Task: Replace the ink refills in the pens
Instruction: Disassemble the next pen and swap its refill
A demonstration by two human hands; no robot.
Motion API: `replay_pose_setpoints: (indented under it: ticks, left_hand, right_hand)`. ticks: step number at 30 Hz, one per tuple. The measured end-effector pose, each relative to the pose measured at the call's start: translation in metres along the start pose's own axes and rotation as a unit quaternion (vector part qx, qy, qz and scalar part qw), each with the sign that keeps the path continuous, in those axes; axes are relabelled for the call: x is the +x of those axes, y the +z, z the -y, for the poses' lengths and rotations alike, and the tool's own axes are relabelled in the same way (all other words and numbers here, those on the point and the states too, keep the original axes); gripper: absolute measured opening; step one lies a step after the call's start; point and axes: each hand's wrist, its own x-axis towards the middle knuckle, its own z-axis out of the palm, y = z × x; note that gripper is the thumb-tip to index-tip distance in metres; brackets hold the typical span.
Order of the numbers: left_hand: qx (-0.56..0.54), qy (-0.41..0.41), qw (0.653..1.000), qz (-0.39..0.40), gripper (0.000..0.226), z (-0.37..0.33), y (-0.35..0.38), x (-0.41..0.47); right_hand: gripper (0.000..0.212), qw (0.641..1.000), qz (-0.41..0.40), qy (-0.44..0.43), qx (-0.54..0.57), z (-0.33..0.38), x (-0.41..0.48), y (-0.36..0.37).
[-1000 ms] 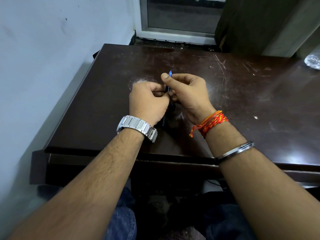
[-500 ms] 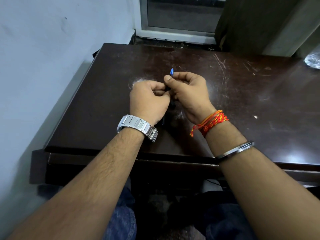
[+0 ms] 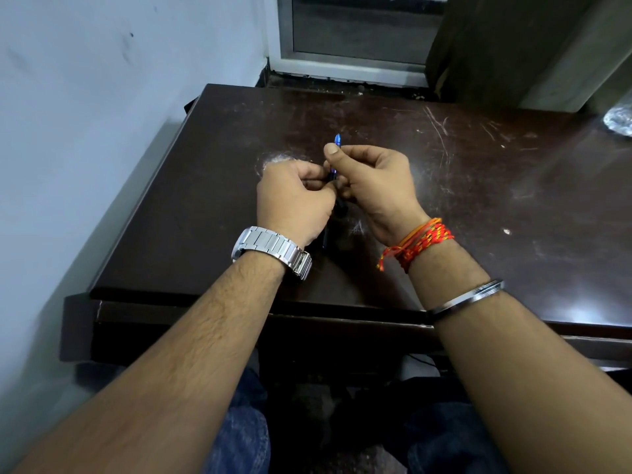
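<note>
A blue pen point(image 3: 337, 141) is pinched between the thumb and fingers of my right hand point(image 3: 372, 186), its blue end poking up past the thumb. My left hand point(image 3: 294, 200) is closed against the pen's lower part, right beside the right hand; most of the pen is hidden between the two. A dark, thin pen-like item point(image 3: 325, 237) lies on the dark wooden table point(image 3: 212, 186) just below the hands, partly covered by my left wrist.
A white wall runs along the table's left edge. A window frame point(image 3: 342, 68) and a curtain point(image 3: 513, 46) stand behind the table. A clear crumpled plastic thing point(image 3: 620, 119) sits at the far right edge.
My right hand has shifted slightly, and the blue end of the pen sticks out a little farther above the thumb. My left hand stays in place.
</note>
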Motion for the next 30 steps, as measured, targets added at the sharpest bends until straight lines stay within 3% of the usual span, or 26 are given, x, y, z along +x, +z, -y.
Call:
replay_pose_setpoints:
  ticks: [2,5,10,13,15,17,19,22,30]
  left_hand:
    - [0.005,0.005,1.0,-0.003,0.007,0.0,0.0,0.0]
    - [-0.008,-0.014,1.0,0.004,0.01,0.001,0.0,0.0]
    - [0.009,-0.028,0.998,0.048,0.012,-0.001,0.003,-0.002]
    - [0.003,-0.057,0.994,0.092,0.012,0.0,0.004,-0.003]
    - [-0.003,-0.066,0.994,0.082,0.012,0.0,0.004,-0.002]
    - [-0.011,-0.067,0.996,0.05,0.01,0.0,0.002,0.0]
    - [-0.021,-0.07,0.997,0.019,0.009,0.001,0.0,0.002]
    - [-0.026,-0.072,0.997,-0.007,0.01,0.003,-0.001,0.004]
    - [-0.012,-0.067,0.998,-0.008,0.011,0.004,-0.001,0.005]
  right_hand:
    - [0.027,1.0,0.002,0.0,-0.015,-0.002,-0.001,0.0]
    - [0.015,1.0,0.001,-0.002,0.01,0.001,-0.003,0.0]
    - [0.028,0.996,-0.08,-0.025,0.022,0.01,0.0,-0.001]
    - [0.027,0.988,-0.118,-0.046,0.085,0.015,0.005,-0.009]
    - [0.021,0.985,-0.139,-0.057,0.088,0.017,0.009,-0.016]
    - [0.012,0.988,-0.148,-0.053,0.009,0.013,0.014,-0.023]
    - [0.002,0.981,-0.135,-0.018,-0.137,0.007,0.015,-0.027]
    - [0.013,0.945,-0.093,0.034,-0.313,-0.001,0.011,-0.026]
    - [0.015,0.904,-0.05,0.019,-0.425,0.0,0.004,-0.017]
